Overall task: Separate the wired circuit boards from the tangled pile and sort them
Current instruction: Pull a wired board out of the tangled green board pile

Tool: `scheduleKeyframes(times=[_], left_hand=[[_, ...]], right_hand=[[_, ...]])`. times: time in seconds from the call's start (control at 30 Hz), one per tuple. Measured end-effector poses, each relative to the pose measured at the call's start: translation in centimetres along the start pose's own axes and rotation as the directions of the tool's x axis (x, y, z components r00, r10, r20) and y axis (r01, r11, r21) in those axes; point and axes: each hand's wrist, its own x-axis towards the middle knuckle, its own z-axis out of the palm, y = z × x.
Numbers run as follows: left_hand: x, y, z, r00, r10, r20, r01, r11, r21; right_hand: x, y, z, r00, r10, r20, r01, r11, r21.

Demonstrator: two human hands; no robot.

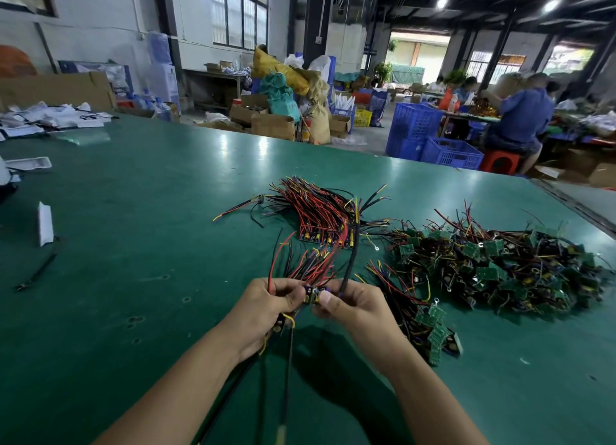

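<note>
Above the table [166, 194], held boards [315, 295] aim wires [310, 268] away.

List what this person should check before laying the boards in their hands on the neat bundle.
1. Left hand and right hand both grip the held boards: ok.
2. Held wires free of the tangled pile: cannot tell.
3. Neat bundle lies with its wires running one way: ok.
4. Bare table beside the bundle: ok.
</note>
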Motion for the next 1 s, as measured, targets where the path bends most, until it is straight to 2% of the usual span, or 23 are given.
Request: scheduleKeyframes(times=[0.13, 0.3, 0.6, 0.7, 0.87, 1.0], left_hand=[[0.0, 0.2, 0.0, 1.0, 0.01, 0.009, -0.009, 0.995, -0.101], [0.3, 0.5, -0.5, 0.999, 0.024, 0.033, -0.014, 0.961, -0.275], [-0.2, 1.1, -0.4, 0.99, -0.018, 0.14, 0.045, 0.98, -0.192], [-0.2, 1.0, 0.0, 0.988, -0.032, 0.151, 0.058, 0.983, -0.173], [0.1, 0.7, -0.3, 0.996, -0.016, 0.093, 0.029, 0.99, -0.135], [0.0, 0.5, -0.3, 0.998, 0.038, 0.047, -0.034, 0.996, -0.086]], right_hand=[[0.3, 0.2, 0.4, 0.998, -0.027, -0.063, 0.028, 1.0, 0.012], [0.5, 0.9, -0.1, 0.988, -0.045, -0.146, 0.066, 0.988, 0.137], [0.9, 1.2, 0.1, 0.967, -0.141, -0.213, 0.162, 0.983, 0.085], [0.8, 1.2, 0.5, 0.971, -0.159, -0.181, 0.178, 0.98, 0.093], [0.6, 0.9, 0.6, 0.967, -0.239, -0.088, 0.237, 0.971, -0.031], [0.5, 0.8, 0.7, 0.986, -0.136, -0.096, 0.146, 0.983, 0.109]])
